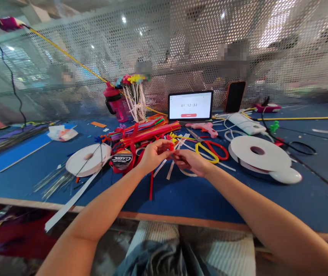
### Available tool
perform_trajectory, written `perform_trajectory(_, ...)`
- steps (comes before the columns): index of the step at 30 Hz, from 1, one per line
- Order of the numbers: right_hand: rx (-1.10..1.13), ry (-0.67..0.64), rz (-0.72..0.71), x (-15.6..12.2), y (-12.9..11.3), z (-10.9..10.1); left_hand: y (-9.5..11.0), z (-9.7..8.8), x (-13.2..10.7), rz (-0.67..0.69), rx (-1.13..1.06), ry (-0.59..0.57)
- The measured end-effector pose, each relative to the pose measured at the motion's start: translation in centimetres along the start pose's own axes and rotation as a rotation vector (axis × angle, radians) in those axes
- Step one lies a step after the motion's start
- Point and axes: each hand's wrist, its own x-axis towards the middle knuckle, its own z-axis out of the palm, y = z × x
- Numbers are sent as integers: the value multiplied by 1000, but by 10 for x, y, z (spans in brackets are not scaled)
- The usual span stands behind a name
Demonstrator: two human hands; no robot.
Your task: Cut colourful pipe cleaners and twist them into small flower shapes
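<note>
The left hand (154,154) and right hand (191,162) met above the table (198,203). Left of the left hand lay a ribbon roll (87,160); right of the right hand lay a second roll (257,153). Scissors (211,150) lay just beyond the right hand, with a glue gun (204,129) behind them. A heap of pipe cleaners (143,134) lay behind the left hand. Farther back stood a tablet (190,105), with a phone (234,96) to its right.

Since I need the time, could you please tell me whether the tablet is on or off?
On: the tablet has a lit screen showing 01:12:32.

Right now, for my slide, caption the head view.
Left hand and right hand pinch a red pipe cleaner beside scissors.
</note>
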Motion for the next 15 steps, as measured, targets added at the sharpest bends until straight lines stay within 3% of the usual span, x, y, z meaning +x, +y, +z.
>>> perform_trajectory(6, -140, 162, -242, -3, -8, -4, -3, -7, 5, -39, -112, 151)
perform_trajectory(9, -154, 251, -368, -3, -13, -10, -10, -13, 8, -88, -95, 170)
perform_trajectory(12, -145, 343, -461, -3, -15, -21, -17, -21, 12, -141, 33, 161)
perform_trajectory(15, -147, 432, -513, -2, -17, -31, -20, -30, 15, -101, 275, 228)
